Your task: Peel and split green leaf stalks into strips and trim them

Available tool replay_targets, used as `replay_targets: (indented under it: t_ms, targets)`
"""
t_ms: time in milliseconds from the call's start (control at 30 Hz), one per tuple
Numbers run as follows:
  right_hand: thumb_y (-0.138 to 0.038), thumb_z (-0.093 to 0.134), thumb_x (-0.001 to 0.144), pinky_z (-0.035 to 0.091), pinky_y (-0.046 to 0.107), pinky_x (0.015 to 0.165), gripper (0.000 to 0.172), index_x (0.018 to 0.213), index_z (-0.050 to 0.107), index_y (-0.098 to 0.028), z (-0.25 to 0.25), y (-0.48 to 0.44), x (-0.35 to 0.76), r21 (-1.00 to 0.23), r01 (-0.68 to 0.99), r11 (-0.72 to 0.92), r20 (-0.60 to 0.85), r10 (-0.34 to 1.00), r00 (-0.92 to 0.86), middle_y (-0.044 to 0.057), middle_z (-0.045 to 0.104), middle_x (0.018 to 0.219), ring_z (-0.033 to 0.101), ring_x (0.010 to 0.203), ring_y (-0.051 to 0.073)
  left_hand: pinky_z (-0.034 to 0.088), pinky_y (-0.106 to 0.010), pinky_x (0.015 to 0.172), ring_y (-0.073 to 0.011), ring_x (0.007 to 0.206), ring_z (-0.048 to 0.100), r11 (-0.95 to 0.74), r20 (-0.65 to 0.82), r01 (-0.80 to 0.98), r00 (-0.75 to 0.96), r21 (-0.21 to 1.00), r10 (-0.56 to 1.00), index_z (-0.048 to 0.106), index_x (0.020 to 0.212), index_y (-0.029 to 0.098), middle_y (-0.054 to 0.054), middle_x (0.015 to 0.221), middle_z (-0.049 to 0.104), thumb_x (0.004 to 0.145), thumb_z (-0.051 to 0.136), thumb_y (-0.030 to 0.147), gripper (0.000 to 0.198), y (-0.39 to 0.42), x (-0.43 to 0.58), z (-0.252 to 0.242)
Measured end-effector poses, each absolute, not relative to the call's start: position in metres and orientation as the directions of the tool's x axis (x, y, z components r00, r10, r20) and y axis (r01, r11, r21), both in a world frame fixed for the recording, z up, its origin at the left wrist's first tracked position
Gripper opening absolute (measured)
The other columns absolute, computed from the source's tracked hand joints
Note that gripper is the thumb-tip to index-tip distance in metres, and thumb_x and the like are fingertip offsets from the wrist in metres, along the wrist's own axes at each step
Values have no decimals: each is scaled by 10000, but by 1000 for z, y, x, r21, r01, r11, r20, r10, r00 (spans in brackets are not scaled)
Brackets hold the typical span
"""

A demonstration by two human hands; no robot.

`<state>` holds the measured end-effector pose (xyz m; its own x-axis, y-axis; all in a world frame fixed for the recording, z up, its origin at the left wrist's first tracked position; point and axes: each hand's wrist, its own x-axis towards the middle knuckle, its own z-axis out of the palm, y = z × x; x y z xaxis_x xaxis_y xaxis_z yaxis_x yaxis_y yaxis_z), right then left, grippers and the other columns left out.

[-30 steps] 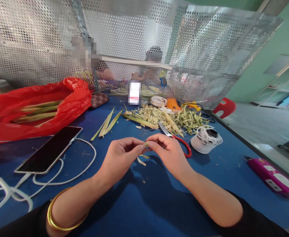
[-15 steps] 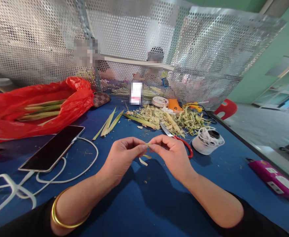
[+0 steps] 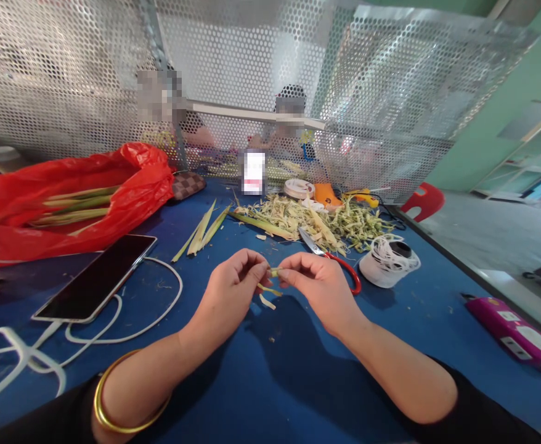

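A small yellow-green strip of leaf is stretched between my two hands, low over the blue table. My left hand pinches one end between thumb and forefinger, and my right hand pinches the other. Below the fingers, a thin yellowish strip and a pale scrap show; whether the yellowish one hangs from the hand or lies on the table I cannot tell. Red-handled scissors lie partly behind my right hand, their blades pointing up-left. Beyond my hands is a heap of pale shredded leaf pieces.
On the left are a red plastic bag holding long leaves, a phone and its white cable. A spool of white cord and a purple power strip sit right. People are behind the perforated metal screen.
My left hand has shifted slightly left, so the fingertips are farther apart. More of the leaf strip now shows between them. The right hand has hardly moved.
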<state>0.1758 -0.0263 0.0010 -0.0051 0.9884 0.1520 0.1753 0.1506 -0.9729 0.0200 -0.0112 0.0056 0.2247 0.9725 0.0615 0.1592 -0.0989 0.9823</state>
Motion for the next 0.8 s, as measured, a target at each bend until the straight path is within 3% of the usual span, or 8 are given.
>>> replay_targets:
  t_ms: [233, 467, 667, 800]
  targets:
    - [-211, 633, 741, 477, 272, 611, 62, 699, 665, -178, 0, -27, 174, -976, 170, 138, 138, 990, -11, 6, 650, 643, 587, 630, 144, 454, -218, 605, -108, 623, 575, -82, 51, 99, 286, 992, 957, 591, 735, 186, 20, 651, 624, 769, 637, 316, 142, -10, 21, 3]
    - [-232, 658, 731, 488, 285, 644, 62, 716, 666, -173, 2, -27, 175, -989, 86, 123, 125, 992, 22, 8, 649, 655, 598, 643, 148, 486, -252, 630, -144, 671, 623, 32, -46, 53, 275, 998, 960, 628, 788, 169, -19, 696, 675, 773, 630, 402, 234, -11, 21, 8]
    - [-203, 629, 763, 480, 280, 643, 48, 736, 659, -177, -1, -28, 176, -974, 146, 175, 174, 985, -15, 11, 649, 687, 587, 670, 152, 447, -231, 617, -124, 639, 582, -46, 2, 131, 315, 990, 949, 673, 767, 163, -17, 684, 676, 781, 623, 340, 185, -11, 19, 7]
    - [-165, 626, 779, 459, 250, 623, 44, 763, 662, -187, -1, -28, 176, -933, 243, 266, 269, 963, -22, -6, 633, 693, 559, 657, 132, 447, -222, 615, -114, 620, 566, -11, -32, 139, 306, 990, 951, 650, 745, 154, -8, 645, 652, 790, 616, 325, 180, -11, 20, 8]
